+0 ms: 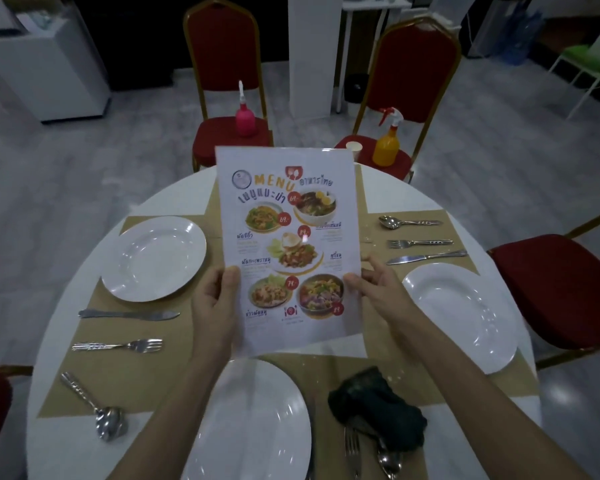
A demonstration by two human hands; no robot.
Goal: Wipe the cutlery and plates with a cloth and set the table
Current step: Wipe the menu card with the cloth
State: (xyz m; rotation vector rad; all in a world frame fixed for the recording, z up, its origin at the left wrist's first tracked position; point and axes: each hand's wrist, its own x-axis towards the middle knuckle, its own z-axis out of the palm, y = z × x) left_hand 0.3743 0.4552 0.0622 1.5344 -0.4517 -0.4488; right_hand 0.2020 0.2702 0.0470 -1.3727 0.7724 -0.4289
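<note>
I held a menu sheet [286, 244] up over the middle of the round white bench [388, 192], one hand on each side edge. My left hand [215, 299] gripped the left edge, thumb on the printed face, fingers behind. My right hand [378, 282] pinched the right edge, thumb on front, fingers curled behind the sheet. The menu was tilted toward me, its lower corner above the near plate [257, 427].

Brown paper mats [136, 375] lay on the bench under each setting. On the left: left plate [153, 258] at the far side, then a knife [129, 314], a fork [118, 345] and a spoon [97, 407] in a row coming nearer. On the right: a spoon [407, 222], a fork [419, 242] and a knife [426, 257] at the far side, with the right plate [461, 317] nearer. The near plate sat between my forearms. A dark green cloth [374, 410] lay crumpled just right of it, partly covering a fork [352, 452] and a spoon [388, 459] at the near edge.

Beyond the bench stood two red chairs [222, 50]. A pink bottle [245, 119] stood on the left one. A yellow spray bottle [387, 143] and a paper cup [354, 148] stood on the right one. Another red chair [551, 289] was at the right side.
</note>
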